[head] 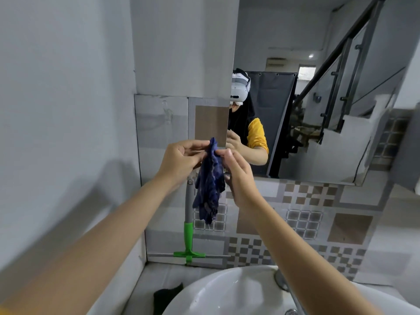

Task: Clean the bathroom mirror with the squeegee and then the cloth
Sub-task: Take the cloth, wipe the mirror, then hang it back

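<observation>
A dark blue checked cloth (pixel 210 185) hangs bunched between both hands, in front of the mirror's lower left corner. My left hand (pixel 181 159) pinches its top from the left, and my right hand (pixel 238 176) grips it from the right. The mirror (pixel 318 98) fills the upper right of the wall and reflects a person and a staircase. A squeegee (pixel 189 226) with a grey handle and green head leans head-down against the tiled wall behind the cloth, its blade resting on the ledge.
A white basin (pixel 227 294) sits below, with a chrome tap (pixel 281 280) beside my right forearm. A black rag (pixel 168 296) lies on the counter left of the basin. A plain grey wall closes the left side.
</observation>
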